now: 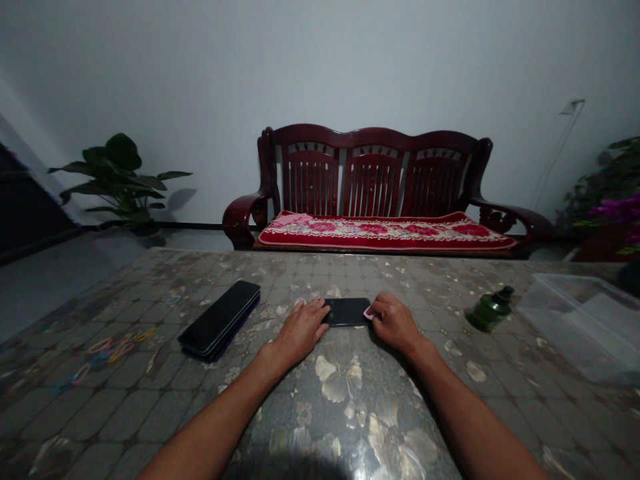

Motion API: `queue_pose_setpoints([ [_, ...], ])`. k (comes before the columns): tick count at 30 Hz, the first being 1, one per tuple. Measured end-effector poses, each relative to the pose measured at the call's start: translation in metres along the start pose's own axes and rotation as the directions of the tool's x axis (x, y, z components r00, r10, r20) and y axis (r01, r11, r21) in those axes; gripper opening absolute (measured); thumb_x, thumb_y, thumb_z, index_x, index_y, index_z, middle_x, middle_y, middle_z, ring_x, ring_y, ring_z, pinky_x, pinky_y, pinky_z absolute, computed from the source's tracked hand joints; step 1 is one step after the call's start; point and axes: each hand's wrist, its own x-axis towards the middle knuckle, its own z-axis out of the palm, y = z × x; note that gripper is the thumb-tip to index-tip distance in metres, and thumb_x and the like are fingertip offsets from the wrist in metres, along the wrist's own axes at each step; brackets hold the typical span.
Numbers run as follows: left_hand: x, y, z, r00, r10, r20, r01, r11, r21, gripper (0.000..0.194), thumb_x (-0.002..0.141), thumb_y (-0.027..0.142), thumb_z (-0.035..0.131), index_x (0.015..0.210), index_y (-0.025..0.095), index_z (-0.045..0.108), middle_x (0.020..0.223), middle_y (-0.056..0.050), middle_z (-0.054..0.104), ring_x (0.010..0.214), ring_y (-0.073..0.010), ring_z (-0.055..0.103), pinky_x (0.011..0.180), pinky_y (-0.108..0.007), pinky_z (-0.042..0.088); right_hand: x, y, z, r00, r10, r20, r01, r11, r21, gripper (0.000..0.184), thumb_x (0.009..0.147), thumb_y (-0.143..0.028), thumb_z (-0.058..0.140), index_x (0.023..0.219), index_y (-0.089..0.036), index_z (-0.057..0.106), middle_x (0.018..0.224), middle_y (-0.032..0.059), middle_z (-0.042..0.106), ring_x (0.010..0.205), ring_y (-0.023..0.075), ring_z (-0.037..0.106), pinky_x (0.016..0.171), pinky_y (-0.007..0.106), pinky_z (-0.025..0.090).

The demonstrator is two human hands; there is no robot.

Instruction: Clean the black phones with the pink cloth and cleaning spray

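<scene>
phone (349,312) is laid flat on the table (300,427), its left end steadied by the left hand (306,323), fingers extended; a pink cloth-like piece (369,312) is pinched by the curled right hand (393,320). light, even pressure is advised.

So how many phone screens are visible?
2: one on the phone between the left hand and right hand, one topping the stack left of them. Others may be hidden lower in the stack.
</scene>
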Motion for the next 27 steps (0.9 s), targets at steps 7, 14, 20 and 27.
queue_pose_setpoints([
  [7, 0.000, 0.002, -0.003, 1.000, -0.012, 0.011, 0.012, 1.000, -0.002, 0.039, 0.095, 0.020, 0.059, 0.134, 0.020, 0.061, 0.145, -0.016, 0.058, 0.137, -0.0302, 0.053, 0.117, -0.054, 0.037, -0.001, 0.000, -0.004, 0.999, -0.045, 0.029, 0.045, 0.999, 0.029, 0.026, 0.074, -0.001, 0.055, 0.077, -0.019, 0.073, 0.080, 0.0044, 0.064, 0.081, 0.0180, 0.060, 0.071, 0.026, 0.043],
  [14, 0.000, -0.002, -0.007, 1.000, -0.013, 0.028, 0.014, 0.999, -0.041, 0.038, 0.095, 0.023, 0.062, 0.133, 0.022, 0.063, 0.144, -0.014, 0.059, 0.136, -0.0287, 0.054, 0.119, -0.055, 0.032, -0.002, -0.003, -0.006, 0.998, -0.061, 0.034, 0.060, 0.998, 0.030, 0.023, 0.076, -0.004, 0.056, 0.076, -0.021, 0.072, 0.080, 0.0035, 0.064, 0.081, 0.0176, 0.060, 0.071, 0.025, 0.043],
  [20, 0.003, -0.014, -0.007, 0.999, -0.034, 0.025, 0.034, 0.999, -0.030, 0.046, 0.093, 0.032, 0.067, 0.137, 0.020, 0.061, 0.151, -0.016, 0.052, 0.144, -0.0326, 0.043, 0.121, -0.057, 0.028, -0.002, -0.004, -0.004, 0.994, -0.102, 0.041, 0.100, 0.994, 0.047, 0.024, 0.073, -0.002, 0.057, 0.076, -0.021, 0.072, 0.080, 0.0041, 0.065, 0.082, 0.0182, 0.060, 0.072, 0.026, 0.043],
  [27, 0.005, -0.018, -0.015, 0.994, -0.005, 0.109, 0.010, 0.999, -0.052, 0.054, 0.093, 0.034, 0.065, 0.144, 0.018, 0.055, 0.154, -0.017, 0.048, 0.146, -0.0325, 0.041, 0.122, -0.054, 0.028, -0.002, -0.002, -0.005, 0.998, -0.057, 0.013, 0.057, 0.998, 0.004, 0.024, 0.076, -0.004, 0.056, 0.078, -0.020, 0.072, 0.082, 0.0048, 0.065, 0.083, 0.0190, 0.061, 0.073, 0.027, 0.043],
])
